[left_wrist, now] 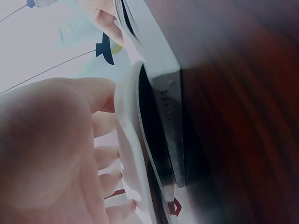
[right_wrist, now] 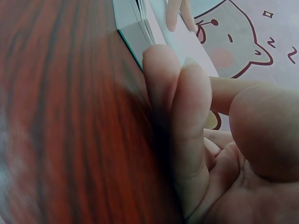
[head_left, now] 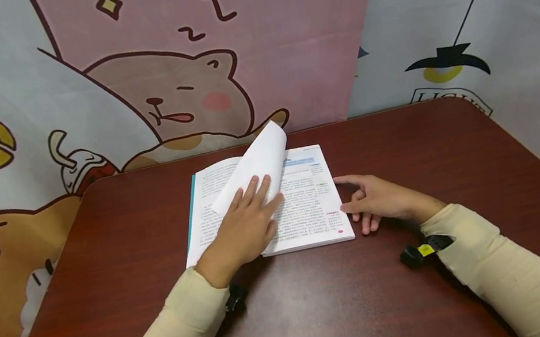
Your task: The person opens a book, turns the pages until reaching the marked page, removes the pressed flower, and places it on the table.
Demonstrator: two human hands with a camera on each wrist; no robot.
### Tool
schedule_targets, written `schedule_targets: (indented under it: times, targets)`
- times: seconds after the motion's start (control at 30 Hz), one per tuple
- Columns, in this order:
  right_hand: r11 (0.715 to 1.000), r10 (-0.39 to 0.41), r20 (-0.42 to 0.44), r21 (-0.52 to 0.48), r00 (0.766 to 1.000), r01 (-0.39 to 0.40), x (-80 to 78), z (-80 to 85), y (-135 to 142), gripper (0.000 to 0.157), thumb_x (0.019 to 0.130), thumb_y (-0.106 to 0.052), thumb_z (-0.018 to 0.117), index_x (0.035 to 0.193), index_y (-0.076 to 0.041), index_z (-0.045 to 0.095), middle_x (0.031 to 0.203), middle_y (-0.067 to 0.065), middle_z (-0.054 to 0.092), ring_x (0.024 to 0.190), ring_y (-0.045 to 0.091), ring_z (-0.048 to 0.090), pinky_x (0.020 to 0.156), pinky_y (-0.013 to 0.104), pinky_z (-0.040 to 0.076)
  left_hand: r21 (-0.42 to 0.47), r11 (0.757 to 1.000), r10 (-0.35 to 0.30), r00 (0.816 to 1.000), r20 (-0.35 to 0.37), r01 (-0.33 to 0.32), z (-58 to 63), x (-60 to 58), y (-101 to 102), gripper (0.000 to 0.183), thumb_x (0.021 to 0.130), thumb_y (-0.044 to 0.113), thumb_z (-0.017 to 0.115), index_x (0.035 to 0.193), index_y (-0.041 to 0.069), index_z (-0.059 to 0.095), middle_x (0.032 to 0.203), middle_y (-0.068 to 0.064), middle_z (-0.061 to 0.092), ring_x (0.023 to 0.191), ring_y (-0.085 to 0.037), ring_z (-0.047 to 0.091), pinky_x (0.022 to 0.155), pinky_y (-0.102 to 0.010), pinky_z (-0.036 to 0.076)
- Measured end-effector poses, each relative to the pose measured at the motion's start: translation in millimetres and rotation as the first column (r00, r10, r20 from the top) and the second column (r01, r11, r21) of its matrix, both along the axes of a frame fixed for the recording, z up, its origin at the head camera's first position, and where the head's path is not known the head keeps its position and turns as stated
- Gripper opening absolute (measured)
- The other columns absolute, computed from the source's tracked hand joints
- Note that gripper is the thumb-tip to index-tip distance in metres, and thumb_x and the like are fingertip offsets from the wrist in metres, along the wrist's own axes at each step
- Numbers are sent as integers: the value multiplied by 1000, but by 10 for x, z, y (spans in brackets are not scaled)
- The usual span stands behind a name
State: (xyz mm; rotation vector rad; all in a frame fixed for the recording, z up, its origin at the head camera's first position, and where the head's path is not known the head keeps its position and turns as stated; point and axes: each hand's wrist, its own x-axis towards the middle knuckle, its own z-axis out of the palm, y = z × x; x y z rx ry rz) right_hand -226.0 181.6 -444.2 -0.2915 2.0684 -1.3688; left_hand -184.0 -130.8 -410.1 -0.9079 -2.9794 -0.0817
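An open book with printed pages and a teal cover edge lies on the table. One leaf stands partly lifted and curls over toward the left page, its blank-looking side showing. My left hand lies across that leaf with spread, fairly straight fingers pressing on it. In the left wrist view, the fingertips of the left hand rest against the bowed pages. At the book's right edge is my right hand, thumb at the page margin, index finger reaching along the edge, other fingers loosely bent over the tabletop.
The dark red-brown wooden table extends around the book. Behind it hangs a cloth printed with cartoon animals. A black wrist device with a yellow label sits at the right sleeve, and another at the left.
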Motion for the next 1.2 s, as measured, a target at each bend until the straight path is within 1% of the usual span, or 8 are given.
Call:
schedule_targets:
  times: [0.23,0.4,0.63,0.87,1.03,1.2]
  targets:
    - [1000,-1,-2,1,1000,1,-1,-6,-6,80,96,-19,67,160,-16,18,77,13,62,53,24,69,49,37,57,-29,999,29,999,13,-29,-7,-17,-17,51,101,27,52,152,20,45,166,-17,20,154,-41,17,120,-59,25]
    - [1000,-2,-3,4,1000,2,2,-2,-12,80,96,-19,68,160,-17,19,76,13,62,54,25,69,49,38,57,-38,998,46,999,22,-45,6,-18,-22,51,101,28,52,152,21,44,166,-17,20,153,-39,20,118,-60,27]
    - [1000,-5,-8,12,1000,5,7,-5,-8,81,96,-20,68,160,-16,18,76,13,62,53,25,69,49,38,57,-37,997,74,997,11,-74,18,-22,-29,52,101,29,53,152,21,45,165,-19,22,153,-38,21,117,-59,30]
    - [1000,-13,-1,3,1000,13,7,-3,-10,80,96,-18,68,159,-16,19,76,12,62,53,25,69,48,37,56,-41,995,86,996,-6,-87,15,-27,-36,53,101,29,52,152,20,45,164,-22,23,152,-40,25,115,-59,33]
    - [1000,-13,-3,3,1000,13,18,1,-7,79,96,-17,68,159,-16,20,76,12,62,52,25,69,48,38,56,-53,993,105,994,4,-105,-4,-33,-43,55,101,31,52,153,18,42,165,-23,20,152,-40,24,115,-58,33]
    - [1000,-11,-3,-1,1000,11,22,8,-9,80,96,-18,68,159,-16,20,76,12,62,53,25,69,48,38,57,-58,991,119,993,12,-118,3,-32,-43,55,101,31,51,154,18,41,165,-23,19,153,-39,22,116,-58,32]
